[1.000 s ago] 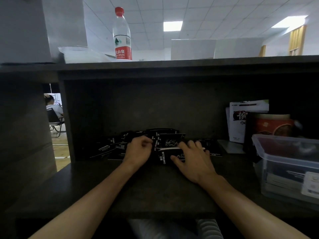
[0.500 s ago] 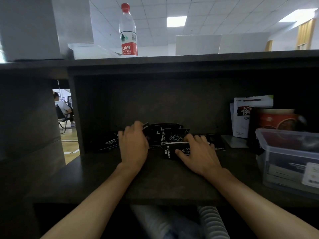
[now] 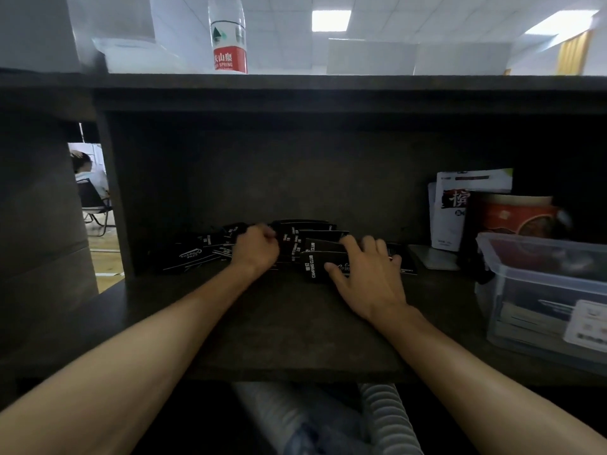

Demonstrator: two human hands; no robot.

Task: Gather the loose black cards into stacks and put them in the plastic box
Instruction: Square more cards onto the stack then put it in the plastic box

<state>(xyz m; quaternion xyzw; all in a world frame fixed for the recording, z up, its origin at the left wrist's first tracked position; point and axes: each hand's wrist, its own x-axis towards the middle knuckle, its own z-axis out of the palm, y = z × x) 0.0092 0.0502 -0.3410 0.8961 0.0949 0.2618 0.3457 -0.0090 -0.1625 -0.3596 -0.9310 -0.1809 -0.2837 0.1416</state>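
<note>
Dim recess under the shelf; the black cards [image 3: 295,246] lie in a loose overlapping heap at the back of the counter [image 3: 289,326], too dark and jumbled to count. White print shows on a few; one in front reads "CAMPING CLUB". The heap's left part fades into shadow.

My left hand [image 3: 256,249] sits on the heap's middle, fingers curled under so only the knuckles show; I cannot tell whether the grip has closed on a card. My right hand [image 3: 368,274] lies flat on the cards to the right, fingers spread and straight, thumb on the front card, grip apart, pressing down.

One plastic box [image 3: 542,290] stands at the counter's right edge, well apart from the heap, cut off by the frame; its contents blur behind the clear wall. Behind it, one red tin [image 3: 519,215] and one white pouch [image 3: 460,205], partly hidden.

One water bottle [image 3: 228,37] on the shelf above, cap cut off. One seated person [image 3: 87,174] shows through the gap at left.

Half a second ago my left hand lay flatter with fingers reaching forward; now it is bunched. The right hand has hardly shifted.
</note>
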